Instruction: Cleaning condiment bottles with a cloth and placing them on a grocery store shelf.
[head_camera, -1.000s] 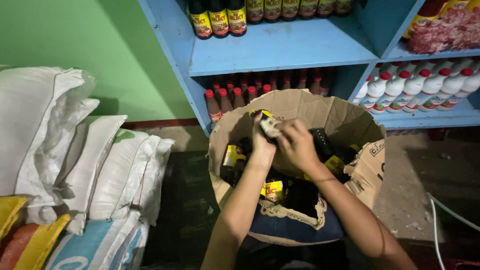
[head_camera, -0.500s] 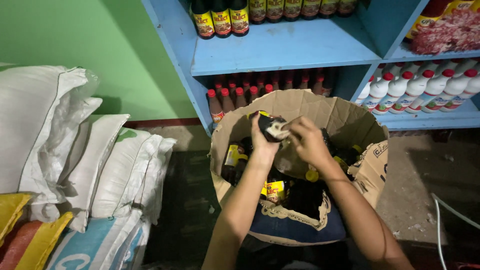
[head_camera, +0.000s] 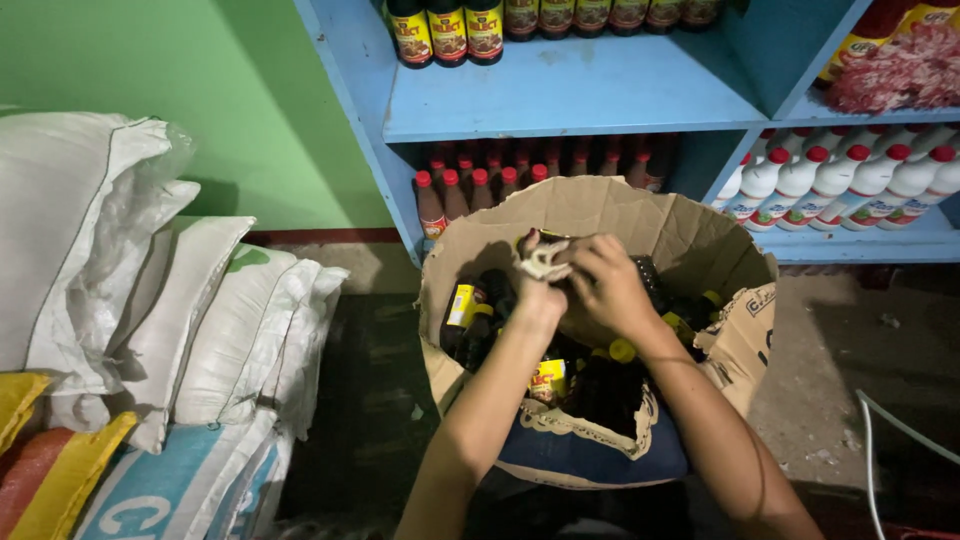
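A view from above, looking down at a shop floor. At the far left, stacked white sacks (head_camera: 150, 290) lean against a green wall (head_camera: 230, 110), with yellow and orange sacks (head_camera: 40, 440) at the bottom corner. Right of them a blue shelf unit (head_camera: 560, 90) stands against the wall; dark bottles with yellow labels (head_camera: 447, 25) line its top level, and small red-capped bottles (head_camera: 470, 185) fill the level below. In front of the shelf, in the middle, sits an open cardboard box (head_camera: 590, 215) holding dark bottles with yellow caps (head_camera: 470, 310), standing and lying among each other. Two bare arms reach into it from the bottom edge. The left hand (head_camera: 540, 275) is raised over the box, its fingers closed around a dark bottle (head_camera: 530, 245) and a crumpled pale cloth (head_camera: 545, 262) pressed against it. Just to its right, touching it, the right hand (head_camera: 610, 280) curls its fingers over the same bottle and cloth; how tightly it grips cannot be told. Below the box a dark blue cloth with a pale trim (head_camera: 590, 450) shows. Further right, white bottles with red caps (head_camera: 850, 180) lie in a row on a lower shelf, and a thin white cable (head_camera: 880, 440) crosses the grey floor (head_camera: 830, 350) at the far right
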